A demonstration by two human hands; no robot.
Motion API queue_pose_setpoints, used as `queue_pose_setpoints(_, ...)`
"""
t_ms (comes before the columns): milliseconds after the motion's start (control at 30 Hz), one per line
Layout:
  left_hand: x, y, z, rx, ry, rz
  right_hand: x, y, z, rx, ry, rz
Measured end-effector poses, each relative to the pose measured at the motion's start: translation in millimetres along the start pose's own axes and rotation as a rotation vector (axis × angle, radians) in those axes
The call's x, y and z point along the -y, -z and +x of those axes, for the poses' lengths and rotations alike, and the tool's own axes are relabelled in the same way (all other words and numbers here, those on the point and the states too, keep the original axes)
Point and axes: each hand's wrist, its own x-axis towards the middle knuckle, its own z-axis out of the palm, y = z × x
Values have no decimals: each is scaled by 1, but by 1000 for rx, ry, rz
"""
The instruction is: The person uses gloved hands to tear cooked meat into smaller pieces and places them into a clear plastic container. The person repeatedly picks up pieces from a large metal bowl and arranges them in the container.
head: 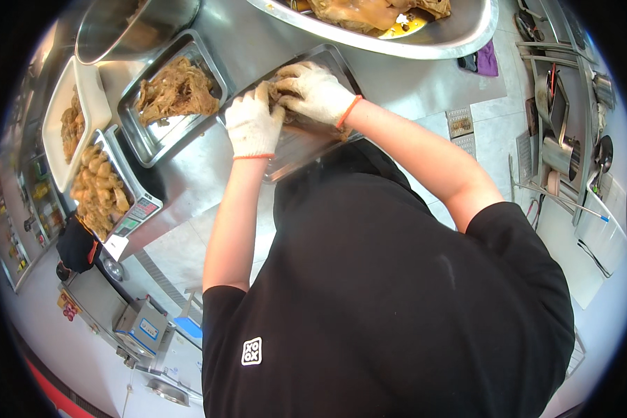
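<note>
Both hands wear off-white knitted gloves with orange cuffs and meet over a shallow metal tray. My left hand has its fingers and thumb on a piece of brown cooked meat. My right hand bends its fingers over the same piece from the other side, and its palm hides much of it. More brown meat shows under the right wrist. Left of the hands, a deeper metal tray holds a heap of brown cooked meat.
A large metal basin with cooked meat in brown liquid stands beyond the hands. At left are a metal pot, a white plastic tub and cooked poultry pieces on a scale. A person in a dark cap is behind.
</note>
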Motion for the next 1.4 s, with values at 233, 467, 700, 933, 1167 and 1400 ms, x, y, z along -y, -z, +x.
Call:
queue_pose_setpoints(233, 6, 2, 0, -11, 38, -142, 7, 2, 7, -9, -33, 14)
queue_pose_setpoints(467, 13, 18, 3, 114, 148, -349, 13, -1, 19, 85, 71, -116)
queue_pose_setpoints(700, -5, 33, 4, 286, 429, -510, 17, -2, 22, 84, 34, -87)
queue_pose_setpoints(933, 10, 21, 12, 370, 749, -1009, 16, 1, 21, 63, 84, -97)
queue_pose_setpoints(1167, 18, 13, -3, 346, 777, -1351, 12, -2, 25, 38, 163, -90)
queue_pose_setpoints(1400, 24, 9, -13, 291, 836, -1454, 16, 2, 28, 135, -146, 137)
